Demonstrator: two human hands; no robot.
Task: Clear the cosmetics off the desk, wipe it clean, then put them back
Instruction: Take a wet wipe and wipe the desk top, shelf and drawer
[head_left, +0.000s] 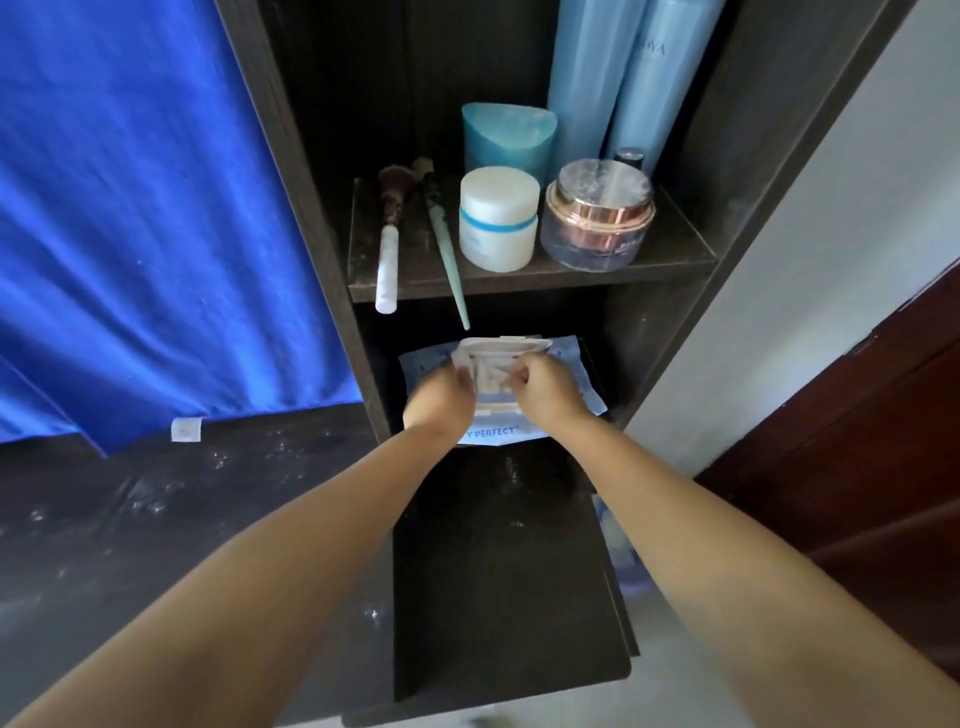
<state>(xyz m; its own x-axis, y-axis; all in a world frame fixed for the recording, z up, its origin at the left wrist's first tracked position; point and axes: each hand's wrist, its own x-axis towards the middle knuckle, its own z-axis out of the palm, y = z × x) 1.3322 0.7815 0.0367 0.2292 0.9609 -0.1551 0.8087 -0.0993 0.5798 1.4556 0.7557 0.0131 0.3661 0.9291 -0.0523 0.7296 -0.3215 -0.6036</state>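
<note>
Both hands reaching into the lower shelf, left hand (445, 391) curling on the wipes pack (569, 364), right hand (540, 387) pinching a wipe (493, 376), jars (497, 218) sitting on the shelf (670, 260) above

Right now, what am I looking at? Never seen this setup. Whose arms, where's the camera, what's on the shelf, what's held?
No robot: one camera worn on a person's head, looking forward and down at their bare arms. The left hand steadies an open wet-wipe pack on the lower shelf, while the right hand pinches at the wipe in its opening. On the upper shelf: two makeup brushes, a white jar, a rose-gold jar, a teal container and two tall blue bottles.
</note>
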